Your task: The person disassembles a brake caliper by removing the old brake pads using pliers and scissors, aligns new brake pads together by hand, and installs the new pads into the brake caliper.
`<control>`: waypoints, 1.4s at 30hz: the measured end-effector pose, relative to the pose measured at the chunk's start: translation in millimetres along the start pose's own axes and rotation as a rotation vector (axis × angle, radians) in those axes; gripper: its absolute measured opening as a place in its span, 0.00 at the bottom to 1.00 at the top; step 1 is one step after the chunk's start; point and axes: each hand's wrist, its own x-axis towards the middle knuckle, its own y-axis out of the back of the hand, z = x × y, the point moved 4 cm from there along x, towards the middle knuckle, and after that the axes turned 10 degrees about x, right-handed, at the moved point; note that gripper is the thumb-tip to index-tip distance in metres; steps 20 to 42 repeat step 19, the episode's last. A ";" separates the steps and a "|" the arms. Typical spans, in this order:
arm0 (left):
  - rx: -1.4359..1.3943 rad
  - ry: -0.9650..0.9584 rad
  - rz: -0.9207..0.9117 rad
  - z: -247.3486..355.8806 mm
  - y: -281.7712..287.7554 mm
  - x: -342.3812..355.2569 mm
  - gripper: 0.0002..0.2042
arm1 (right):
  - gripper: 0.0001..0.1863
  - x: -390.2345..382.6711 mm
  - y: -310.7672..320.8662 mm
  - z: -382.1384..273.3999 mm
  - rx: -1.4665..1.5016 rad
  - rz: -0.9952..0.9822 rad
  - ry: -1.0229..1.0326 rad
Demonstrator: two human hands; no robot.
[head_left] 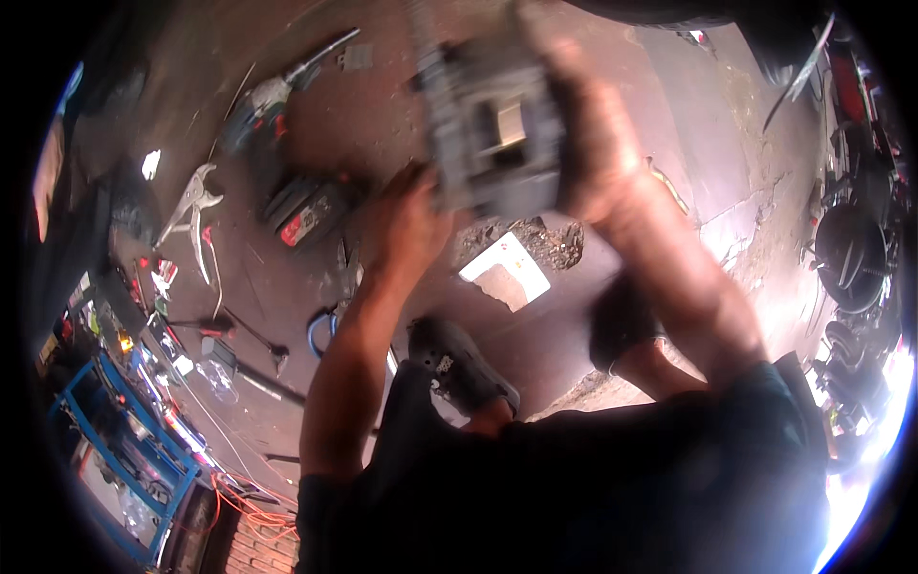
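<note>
A heavy-looking, boxy dark grey part (478, 163), blurred by motion, is held up off the floor between my hands. A rectangular opening in its face shows a pale metal piece (510, 122), and a ridged strip runs along its left side. My right hand (601, 143) wraps around the right side, its fingertips partly hidden behind it. At the lower left edge, my left hand (413, 215) is closed with curled fingers against the part. Under it on the floor lie a white card (507, 268) and a patch of dark grit (559, 244).
On the floor to the left are locking pliers (193, 201), a cordless power tool (258, 115), a dark battery-like block (304, 215) and a hammer-like tool (206, 327). A blue metal frame (115, 459) and orange cord (253, 507) sit lower left. Dark round parts (849, 253) line the right edge.
</note>
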 end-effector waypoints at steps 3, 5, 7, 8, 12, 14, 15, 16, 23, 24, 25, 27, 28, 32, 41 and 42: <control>0.020 -0.121 0.037 33.4 1.4 44.6 0.10 | 0.36 -3.5 26.7 -43.7 0.176 -0.156 -0.285; -0.022 -0.049 0.006 31.9 -13.6 64.2 0.09 | 0.39 -6.1 28.8 -56.0 0.294 -0.373 -0.269; -0.074 -0.004 -0.024 25.4 -21.5 68.7 0.09 | 0.38 -9.9 41.2 -62.8 0.109 -0.541 -0.158; -0.178 0.082 0.087 13.5 -17.1 60.8 0.09 | 0.37 -13.6 40.6 -65.1 0.096 -0.454 -0.110; -0.058 0.087 0.105 -5.1 -6.4 16.7 0.10 | 0.36 -7.7 49.8 -59.4 0.155 -0.379 -0.059; 0.108 0.036 0.008 -2.5 -5.3 10.4 0.10 | 0.37 -2.7 57.9 -50.2 0.002 -0.244 0.053; 0.114 -0.024 -0.035 2.1 -8.0 10.8 0.12 | 0.36 1.4 60.1 -46.1 -0.017 -0.223 0.040; 0.112 -0.090 -0.079 6.2 -11.6 12.0 0.13 | 0.36 5.2 59.0 -42.8 -0.002 -0.265 0.019; 0.431 -0.193 -0.308 6.8 -25.5 16.7 0.19 | 0.39 10.2 55.8 -28.4 -0.110 -0.232 0.019; 0.431 -0.193 -0.308 6.8 -25.5 16.7 0.19 | 0.39 10.2 55.8 -28.4 -0.110 -0.232 0.019; 0.431 -0.193 -0.308 6.8 -25.5 16.7 0.19 | 0.39 10.2 55.8 -28.4 -0.110 -0.232 0.019; 0.431 -0.193 -0.308 6.8 -25.5 16.7 0.19 | 0.39 10.2 55.8 -28.4 -0.110 -0.232 0.019; 0.431 -0.193 -0.308 6.8 -25.5 16.7 0.19 | 0.39 10.2 55.8 -28.4 -0.110 -0.232 0.019; 0.431 -0.193 -0.308 6.8 -25.5 16.7 0.19 | 0.39 10.2 55.8 -28.4 -0.110 -0.232 0.019; 0.431 -0.193 -0.308 6.8 -25.5 16.7 0.19 | 0.39 10.2 55.8 -28.4 -0.110 -0.232 0.019; 0.431 -0.193 -0.308 6.8 -25.5 16.7 0.19 | 0.39 10.2 55.8 -28.4 -0.110 -0.232 0.019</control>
